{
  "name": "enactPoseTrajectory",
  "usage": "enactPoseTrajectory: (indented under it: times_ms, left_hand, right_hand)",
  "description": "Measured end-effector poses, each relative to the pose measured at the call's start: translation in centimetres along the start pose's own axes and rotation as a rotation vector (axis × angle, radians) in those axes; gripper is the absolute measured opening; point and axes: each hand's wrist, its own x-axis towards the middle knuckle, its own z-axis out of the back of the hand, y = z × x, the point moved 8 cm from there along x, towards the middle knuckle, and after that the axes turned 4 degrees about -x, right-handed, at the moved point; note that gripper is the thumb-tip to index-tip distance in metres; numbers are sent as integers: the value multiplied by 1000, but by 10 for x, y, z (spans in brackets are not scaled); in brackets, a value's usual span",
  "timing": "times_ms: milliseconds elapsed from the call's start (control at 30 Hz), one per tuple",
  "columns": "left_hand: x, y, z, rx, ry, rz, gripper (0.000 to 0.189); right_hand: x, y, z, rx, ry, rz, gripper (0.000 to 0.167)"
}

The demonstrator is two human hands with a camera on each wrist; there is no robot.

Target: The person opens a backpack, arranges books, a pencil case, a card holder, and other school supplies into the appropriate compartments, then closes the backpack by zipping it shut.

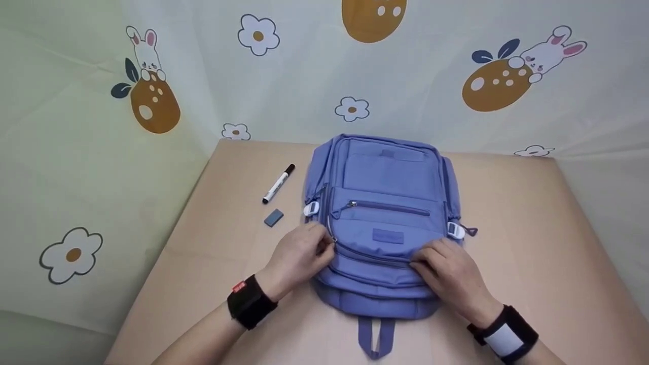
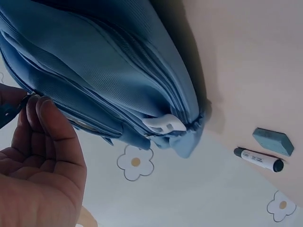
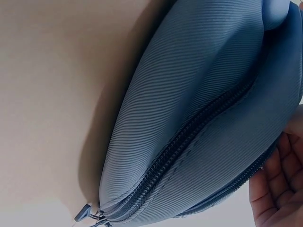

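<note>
A blue backpack [image 1: 385, 172] lies on its back with its top handle [image 1: 376, 339] toward me. At the left of its curved front zipper, my left hand [image 1: 304, 248] pinches a zipper pull [image 2: 8, 111] between thumb and fingers. Part of that zipper stands open beside the hand. My right hand [image 1: 451, 271] pinches the pocket's edge at the zipper's right, with curled fingers [image 3: 272, 182] against the zipper teeth in the right wrist view. A second, larger zipper [image 3: 189, 132] runs along the bag's side to a pull with a loop [image 3: 83, 213].
Left of the backpack, a white marker with black ends [image 1: 278, 183] and a blue-grey eraser [image 1: 274, 218] lie on the tan table [image 1: 213, 203]. White buckles [image 1: 455, 230] sit at the bag's sides. A printed curtain [image 1: 304, 76] hangs behind and beside the table.
</note>
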Motion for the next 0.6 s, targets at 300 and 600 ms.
enactPoseTrajectory:
  times_ms: [300, 600]
  left_hand:
    - [-1, -17, -8, -34, 29, -63, 10]
    - [-3, -10, -5, -86, 20, -6, 10]
  right_hand:
    - [-1, 0, 5, 14, -11, 4, 13]
    - [-11, -12, 17, 13, -29, 12, 16]
